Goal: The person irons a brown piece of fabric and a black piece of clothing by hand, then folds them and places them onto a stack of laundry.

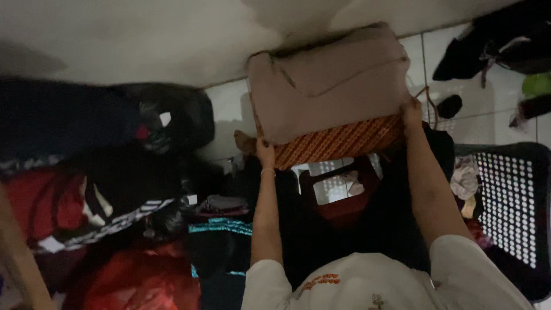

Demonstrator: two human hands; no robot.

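Red and dark clothes (pixel 115 195) piled at left on the floor. Left hand (pixel 264 152) grips the lower left edge of a folded stack of fabric (pixel 330 95), fingers pinching it; right hand (pixel 411 112) pinches the lower right edge. Stack is held up over the white tiled floor (pixel 229 109), beige cloth above an orange patterned layer. Black perforated basket (pixel 511 201) at right.

White tiled floor (pixel 488 123) with dark grout lines, dim light, heap of dark and red clothes (pixel 109 189) spread over its left side, black perforated laundry basket (pixel 511 201) at right, dark garments (pixel 493 40) and a small black item (pixel 449 106) lying near the top right
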